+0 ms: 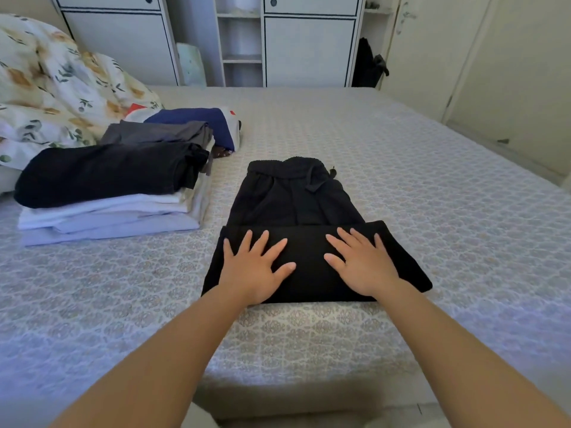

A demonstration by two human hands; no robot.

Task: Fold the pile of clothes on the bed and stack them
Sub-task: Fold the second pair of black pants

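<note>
Black drawstring trousers (296, 199) lie in the middle of the bed (432, 211), waistband at the far end, their near part folded up over the rest. My left hand (256, 267) presses flat on the left of that folded band, fingers spread. My right hand (361, 264) presses flat on its right side in the same way. To the left stands a stack of folded clothes (108, 193): a black garment on top of several white and pale ones. Behind it lie a folded grey piece (157, 132) and a navy one (197, 118).
A crumpled floral duvet (55, 88) fills the far left of the bed. White wardrobes with open shelves (241, 41) stand beyond the bed, a dark bag (369, 64) hangs beside them, and a door (432, 57) is at the right.
</note>
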